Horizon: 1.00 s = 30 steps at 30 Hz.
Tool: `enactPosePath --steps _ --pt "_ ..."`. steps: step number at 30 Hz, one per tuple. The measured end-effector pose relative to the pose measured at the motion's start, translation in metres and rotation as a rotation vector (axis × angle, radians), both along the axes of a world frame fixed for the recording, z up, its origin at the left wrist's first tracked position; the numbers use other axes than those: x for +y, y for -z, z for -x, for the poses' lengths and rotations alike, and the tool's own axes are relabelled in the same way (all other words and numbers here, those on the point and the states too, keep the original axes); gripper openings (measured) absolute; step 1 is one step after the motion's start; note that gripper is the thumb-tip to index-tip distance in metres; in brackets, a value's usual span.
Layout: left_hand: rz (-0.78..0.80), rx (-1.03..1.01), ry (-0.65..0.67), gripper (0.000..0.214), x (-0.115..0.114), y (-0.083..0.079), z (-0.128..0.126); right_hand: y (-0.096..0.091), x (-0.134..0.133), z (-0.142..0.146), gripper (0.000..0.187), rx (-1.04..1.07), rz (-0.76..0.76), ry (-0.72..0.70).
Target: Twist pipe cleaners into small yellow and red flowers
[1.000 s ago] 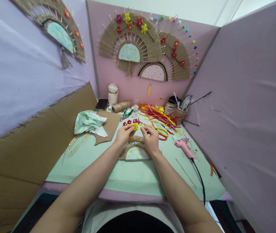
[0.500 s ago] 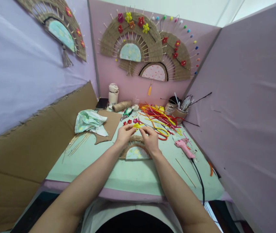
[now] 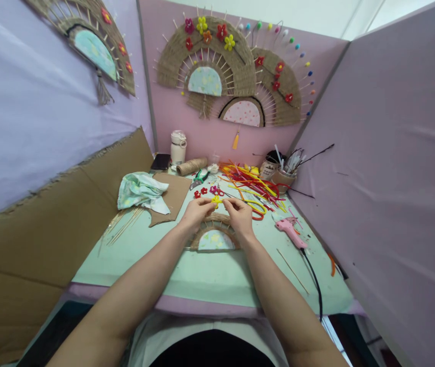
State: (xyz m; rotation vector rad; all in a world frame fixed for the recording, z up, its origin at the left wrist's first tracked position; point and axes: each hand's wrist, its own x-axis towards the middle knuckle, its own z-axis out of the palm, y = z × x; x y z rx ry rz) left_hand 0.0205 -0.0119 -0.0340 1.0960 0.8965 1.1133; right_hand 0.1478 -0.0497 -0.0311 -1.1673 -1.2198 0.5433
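Between my fingertips is a small yellow pipe-cleaner flower [image 3: 216, 201], held above the table. My left hand [image 3: 197, 212] pinches it from the left side. From the right, my right hand [image 3: 239, 215] pinches its other edge, apparently at a short yellow end. Below my hands lies a half-round woven twine fan [image 3: 217, 218] with a pale floral cloth centre [image 3: 216, 240]; my wrists partly cover its sides. Just beyond the fingers sit red flowers [image 3: 201, 192] and a magenta flower [image 3: 213, 189].
Loose pipe cleaners [image 3: 250, 178] pile up behind, near scissors [image 3: 255, 208]. A pink glue gun [image 3: 290, 232] with a black cord rests on the right. Crumpled cloth [image 3: 141, 189], cardboard [image 3: 171, 196], pliers [image 3: 199, 178] and a twine roll [image 3: 192, 166] lie left and back.
My right hand has shifted slightly right, and the gap between the two hands is a little wider. The yellow flower now shows more of its petals, still held.
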Motion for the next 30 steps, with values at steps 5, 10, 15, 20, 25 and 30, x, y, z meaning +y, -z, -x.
enactPosePath --steps 5,10,15,20,25,30 --pt "0.099 -0.084 0.021 0.023 -0.005 -0.009 0.001 -0.002 -0.001 0.001 0.023 0.012 -0.003 -0.003" --pt "0.155 -0.15 0.104 0.024 -0.004 -0.012 0.003 -0.001 -0.001 0.0 0.024 0.015 0.013 -0.001" --pt "0.171 -0.182 0.102 0.027 -0.002 -0.011 0.004 0.002 0.0 0.0 0.025 0.013 0.01 -0.032" --pt "-0.039 0.015 -0.056 0.026 -0.002 -0.01 0.006 0.0 -0.002 -0.002 0.023 -0.104 -0.003 -0.081" --pt "-0.53 0.576 -0.105 0.018 -0.002 -0.005 0.007 -0.008 -0.004 -0.01 0.018 -0.284 -0.134 -0.033" --pt "-0.624 0.723 -0.086 0.021 -0.002 0.0 0.006 -0.009 -0.005 -0.011 0.017 -0.385 -0.127 -0.142"
